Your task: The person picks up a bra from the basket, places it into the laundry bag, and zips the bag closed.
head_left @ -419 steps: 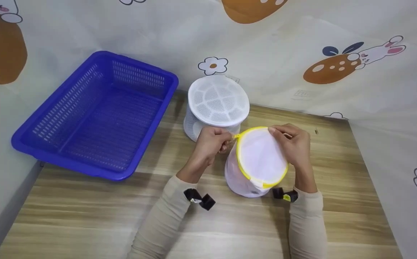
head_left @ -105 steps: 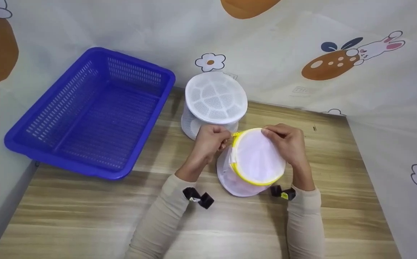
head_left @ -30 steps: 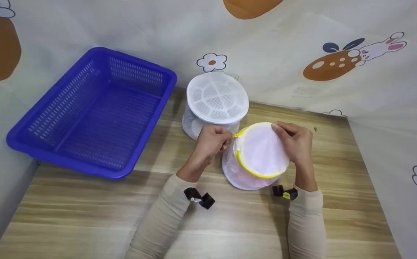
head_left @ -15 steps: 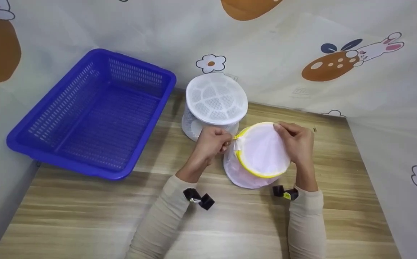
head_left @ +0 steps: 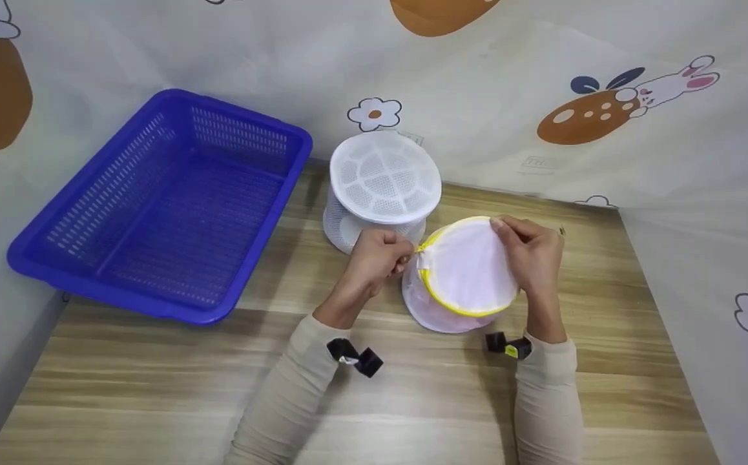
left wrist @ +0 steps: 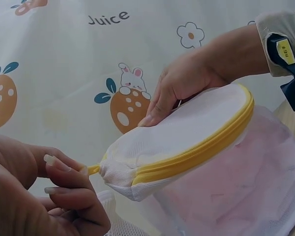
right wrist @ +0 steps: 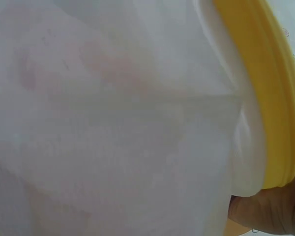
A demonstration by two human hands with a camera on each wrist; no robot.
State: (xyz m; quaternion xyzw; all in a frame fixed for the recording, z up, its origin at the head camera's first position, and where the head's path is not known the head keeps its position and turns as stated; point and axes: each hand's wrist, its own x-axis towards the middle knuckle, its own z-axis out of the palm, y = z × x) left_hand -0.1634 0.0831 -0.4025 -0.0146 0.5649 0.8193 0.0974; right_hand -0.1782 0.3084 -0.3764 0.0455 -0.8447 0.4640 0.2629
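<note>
A cylindrical mesh laundry bag [head_left: 471, 268], white with pinkish sheer sides, stands on the table, its round top tilted. A yellow zipper [left wrist: 201, 155] runs around that top, with a white fabric patch between its ends on the left. My left hand [head_left: 379, 255] pinches the small yellow zipper pull [left wrist: 93, 169] between thumb and finger. On the far right of the rim, my right hand [head_left: 532, 252] grips the bag's edge, thumb on the white top. Pale fabric fills most of the right wrist view, where only part of a hand [right wrist: 273, 211] shows under the zipper band.
Behind my left hand stands a second mesh bag [head_left: 385, 177], white, with a round patterned top. A large blue plastic basket [head_left: 277, 219] sits at the left. Printed sheeting [head_left: 490, 129] lines the back and sides of the wooden table [head_left: 400, 413].
Since 14 seconds ago the bag has turned, bringing the white patch from the front round to the left, close to the pull. Both hands keep their holds; lately the bag's base shifted slightly back.
</note>
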